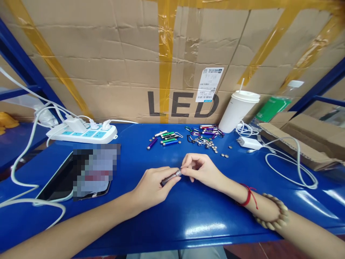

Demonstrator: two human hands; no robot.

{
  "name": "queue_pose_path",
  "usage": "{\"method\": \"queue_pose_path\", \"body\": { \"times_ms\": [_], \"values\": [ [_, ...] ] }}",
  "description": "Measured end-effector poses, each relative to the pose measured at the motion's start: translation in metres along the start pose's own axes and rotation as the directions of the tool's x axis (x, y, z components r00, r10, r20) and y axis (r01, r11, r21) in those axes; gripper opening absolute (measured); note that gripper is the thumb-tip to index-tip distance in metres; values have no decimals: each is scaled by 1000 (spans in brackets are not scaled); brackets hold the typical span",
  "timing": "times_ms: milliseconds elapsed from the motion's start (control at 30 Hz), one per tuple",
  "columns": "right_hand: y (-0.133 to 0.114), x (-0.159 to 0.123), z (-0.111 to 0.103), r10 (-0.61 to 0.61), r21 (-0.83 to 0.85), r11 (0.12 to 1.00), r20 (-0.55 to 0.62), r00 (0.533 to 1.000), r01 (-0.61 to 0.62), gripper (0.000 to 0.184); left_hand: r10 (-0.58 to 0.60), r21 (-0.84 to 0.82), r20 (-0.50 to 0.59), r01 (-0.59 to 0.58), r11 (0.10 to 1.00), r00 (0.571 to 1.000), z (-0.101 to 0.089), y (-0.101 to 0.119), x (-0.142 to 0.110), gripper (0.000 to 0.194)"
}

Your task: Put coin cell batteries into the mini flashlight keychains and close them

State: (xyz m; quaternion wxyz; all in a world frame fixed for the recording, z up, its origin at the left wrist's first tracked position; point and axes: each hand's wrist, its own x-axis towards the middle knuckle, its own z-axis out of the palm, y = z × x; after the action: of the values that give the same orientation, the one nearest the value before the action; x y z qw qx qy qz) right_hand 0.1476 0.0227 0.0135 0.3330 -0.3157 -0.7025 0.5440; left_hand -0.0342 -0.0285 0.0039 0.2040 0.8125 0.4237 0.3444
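My left hand [155,185] is closed around a small dark keychain flashlight [171,177], which lies low over the blue table [188,219]. My right hand [201,169] pinches the flashlight's silver end with thumb and fingertips. Just beyond my hands lie several small coloured flashlights [167,138], a heap of coloured key clips [205,130] and several loose button batteries [212,146].
A white power strip [83,133] with plugs and cables sits at the back left, a phone [64,180] lies at the left. A white lidded cup [238,111], a white charger [249,142] with looped cable and an open cardboard box [304,140] stand at the right. Cardboard walls the back.
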Motion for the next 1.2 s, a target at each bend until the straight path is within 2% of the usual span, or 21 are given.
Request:
{"method": "queue_pose_path", "body": {
  "times_ms": [133,300,467,800,1067,1200],
  "values": [
    [1,0,1,-25,-96,995,-38,999,21,30,-26,-7,-7,26,1000,1000,0,1,0,25],
    [1,-1,1,-34,-124,992,-67,997,25,27,-45,41,-9,45,998,999,1,2,1,26],
    [1,-1,2,-28,-117,993,-78,997,19,27,-65,106,-15,66,992,998,2,3,2,26],
    [1,-1,-2,27,-80,996,-80,996,-33,29,-165,97,-5,165,982,986,1,2,1,21],
    [-1,-3,-1,-24,-91,996,-95,995,16,24,-292,66,-3,292,954,956,0,3,5,25],
    [-1,-4,-2,-44,-102,994,-106,993,33,26,-283,68,-28,284,956,959,-1,2,6,24]
  ]
}}
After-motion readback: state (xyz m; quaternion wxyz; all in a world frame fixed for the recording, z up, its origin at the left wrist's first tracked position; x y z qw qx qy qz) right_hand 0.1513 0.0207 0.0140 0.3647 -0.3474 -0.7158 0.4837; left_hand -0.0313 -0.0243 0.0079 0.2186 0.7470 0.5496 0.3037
